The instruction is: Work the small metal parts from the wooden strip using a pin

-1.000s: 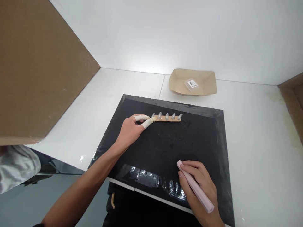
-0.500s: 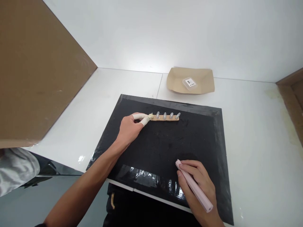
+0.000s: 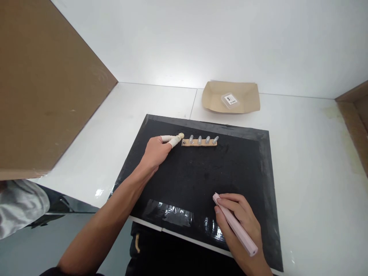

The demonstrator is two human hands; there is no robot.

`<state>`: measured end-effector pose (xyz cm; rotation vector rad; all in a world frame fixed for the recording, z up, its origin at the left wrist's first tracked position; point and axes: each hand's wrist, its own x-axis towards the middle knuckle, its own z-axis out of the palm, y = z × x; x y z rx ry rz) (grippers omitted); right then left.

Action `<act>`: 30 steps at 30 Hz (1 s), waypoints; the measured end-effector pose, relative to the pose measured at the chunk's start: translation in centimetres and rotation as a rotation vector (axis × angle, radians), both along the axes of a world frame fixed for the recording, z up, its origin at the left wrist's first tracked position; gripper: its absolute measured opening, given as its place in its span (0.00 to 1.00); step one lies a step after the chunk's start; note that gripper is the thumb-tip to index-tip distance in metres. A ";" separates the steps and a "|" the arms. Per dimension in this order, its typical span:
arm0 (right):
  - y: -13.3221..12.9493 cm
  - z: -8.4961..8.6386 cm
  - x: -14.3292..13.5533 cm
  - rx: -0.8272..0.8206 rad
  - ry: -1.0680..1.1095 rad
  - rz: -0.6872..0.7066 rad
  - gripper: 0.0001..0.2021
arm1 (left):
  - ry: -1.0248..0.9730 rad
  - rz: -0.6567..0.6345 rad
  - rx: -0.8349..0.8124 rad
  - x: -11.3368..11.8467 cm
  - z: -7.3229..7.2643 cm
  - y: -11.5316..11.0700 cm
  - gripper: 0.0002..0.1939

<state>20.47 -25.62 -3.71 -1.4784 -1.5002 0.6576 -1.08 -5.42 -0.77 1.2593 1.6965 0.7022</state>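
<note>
My left hand [image 3: 158,149], with white covers on thumb and forefinger, pinches a small cream-coloured piece [image 3: 181,135] at the left end of a thin tan strip [image 3: 197,143]. Several grey, glossy, nail-shaped pieces [image 3: 199,140] stand in a row along that strip, which lies on a black mat [image 3: 198,172]. A thick pale pink pen-like tool [image 3: 237,226] is in my right hand [image 3: 244,226] near the mat's lower right, its tip pointing up and left.
Behind the mat, a brown paper tray [image 3: 248,97] holds a small clear case with a label [image 3: 230,100]. Large brown board [image 3: 51,88] at the left; a person's grey sleeve [image 3: 21,205] at the lower left.
My left hand has lifted slightly with the cream-coloured piece, which is now above the strip's left end and uncovers it. My right hand has hardly moved.
</note>
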 end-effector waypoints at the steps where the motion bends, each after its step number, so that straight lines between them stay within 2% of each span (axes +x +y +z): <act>1: 0.0 0.0 0.0 -0.001 0.005 0.001 0.09 | 0.018 0.002 0.001 -0.1 0.0 0.2 0.21; 6: 0.1 0.0 0.0 0.004 0.012 -0.004 0.10 | 0.204 -0.065 0.124 -1.0 0.5 -0.1 0.18; 11: 0.1 0.0 0.0 0.006 -0.005 0.012 0.10 | 0.423 -0.320 0.211 -1.8 1.0 -1.4 0.20; 13: 0.0 0.0 0.1 0.000 -0.003 0.015 0.10 | 0.489 -0.377 0.279 -1.7 0.9 -1.8 0.21; 18: -0.2 -0.3 0.1 -0.013 -0.008 0.017 0.10 | 0.565 -0.386 0.381 -1.0 -0.1 -1.5 0.15; 23: -0.2 -0.2 0.1 -0.014 -0.011 0.013 0.09 | 0.594 -0.369 0.392 -0.4 -0.6 -1.0 0.07; 30: -0.1 -0.1 0.1 -0.014 -0.019 0.006 0.09 | 0.670 -0.400 0.428 -1.1 -0.4 -1.0 0.08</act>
